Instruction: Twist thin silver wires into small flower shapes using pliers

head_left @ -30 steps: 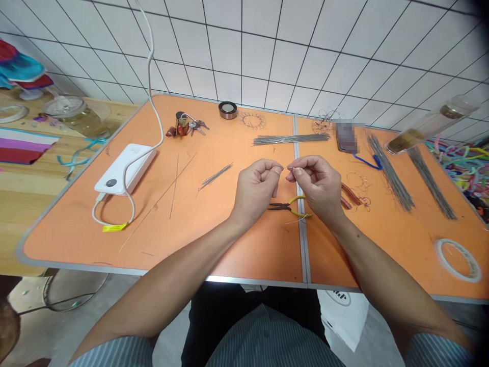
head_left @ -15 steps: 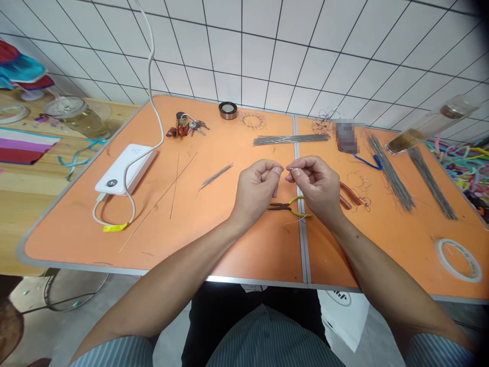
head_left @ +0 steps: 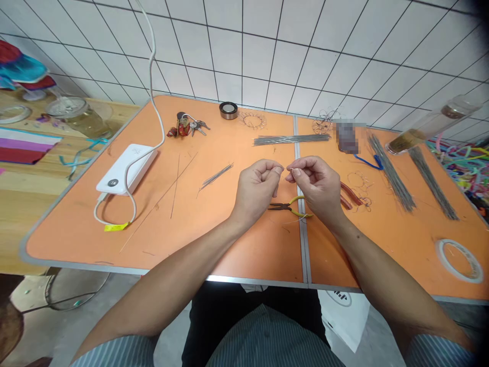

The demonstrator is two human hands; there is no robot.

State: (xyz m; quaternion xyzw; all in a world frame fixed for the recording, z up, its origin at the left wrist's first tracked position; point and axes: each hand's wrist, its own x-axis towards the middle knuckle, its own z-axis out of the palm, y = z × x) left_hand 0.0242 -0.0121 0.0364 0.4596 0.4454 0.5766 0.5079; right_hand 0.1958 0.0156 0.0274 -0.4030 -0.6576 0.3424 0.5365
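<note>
Above the middle of the orange table [head_left: 244,255], my left hand [head_left: 257,186] is closed in a pinch, its fingertips close to those of my right hand [head_left: 311,182]. My right hand is pinched too. Something thin seems to be between the fingertips, too small to make out. Just below my hands lie yellow-handled pliers [head_left: 280,207], with a thin wire [head_left: 294,221] near them. Red-handled pliers [head_left: 350,193] are partly hidden behind my right hand. A small bunch of wires [head_left: 216,176] rests left of my left hand.
Bundles of straight wire [head_left: 292,139] lie at the back and right. A white power bank [head_left: 126,168] with a cable, keys [head_left: 189,126], a black tape roll [head_left: 228,110], a white tape roll [head_left: 459,260] and a tilted clear bottle [head_left: 431,126] are around.
My hands have hardly moved and keep the same pinched pose. The whole view has shifted very slightly.
</note>
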